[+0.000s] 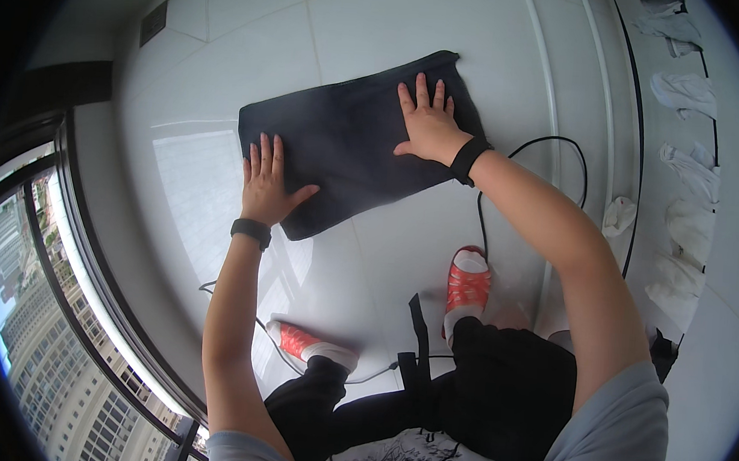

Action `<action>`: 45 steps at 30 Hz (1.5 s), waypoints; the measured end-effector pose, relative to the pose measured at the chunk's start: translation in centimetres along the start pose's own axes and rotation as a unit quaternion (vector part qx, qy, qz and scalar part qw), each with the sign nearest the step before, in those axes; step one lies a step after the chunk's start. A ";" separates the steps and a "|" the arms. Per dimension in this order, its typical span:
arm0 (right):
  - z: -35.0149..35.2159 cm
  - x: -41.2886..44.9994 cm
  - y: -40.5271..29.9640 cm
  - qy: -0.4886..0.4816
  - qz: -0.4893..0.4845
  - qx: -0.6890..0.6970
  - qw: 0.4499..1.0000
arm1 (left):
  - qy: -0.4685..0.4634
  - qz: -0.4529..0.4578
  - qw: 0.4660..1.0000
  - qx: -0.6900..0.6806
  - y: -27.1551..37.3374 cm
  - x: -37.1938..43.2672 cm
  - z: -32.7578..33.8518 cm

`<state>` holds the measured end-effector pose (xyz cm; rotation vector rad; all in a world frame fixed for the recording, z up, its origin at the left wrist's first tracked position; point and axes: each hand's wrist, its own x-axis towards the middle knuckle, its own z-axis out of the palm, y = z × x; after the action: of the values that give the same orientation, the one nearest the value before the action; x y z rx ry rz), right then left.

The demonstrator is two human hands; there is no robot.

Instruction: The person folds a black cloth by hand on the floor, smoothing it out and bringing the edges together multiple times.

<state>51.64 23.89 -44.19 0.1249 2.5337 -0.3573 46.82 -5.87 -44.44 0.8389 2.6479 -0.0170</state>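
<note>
A dark navy or black cloth [356, 139] lies flat on the glossy white tile floor [385, 13] before me, roughly a rectangle set at a slant. Whether it is one layer or folded cannot be told. My left hand [266, 188] rests palm down on the cloth's left end, fingers spread and some at its edge. Flat on the right end is my right hand [429, 125], its fingers also apart. Neither hand grips anything. Each wrist wears a black band.
My feet in red sandals [469, 285] stand near the cloth. A black cable [585, 175] loops across the floor on the right. White rails [602, 73] run along that side, beside several hanging pale socks or cloths [684, 92]. A window [70, 286] is at left.
</note>
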 end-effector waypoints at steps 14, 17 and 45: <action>-1.5 0.0 11.6 0.047 0.084 0.025 0.995 | 0.121 0.040 0.991 -0.051 11.5 6.3 1.3; -1.2 -1.9 13.3 0.018 0.120 0.033 0.992 | 0.121 0.076 0.988 -0.056 13.7 6.3 1.7; 8.8 -18.3 6.7 -0.358 0.134 0.030 0.924 | -0.076 0.204 0.976 -0.006 14.9 -5.2 3.1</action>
<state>72.65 27.67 -42.58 0.3006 1.7544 -0.2993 60.15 3.19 -44.10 1.3049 2.2880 0.0383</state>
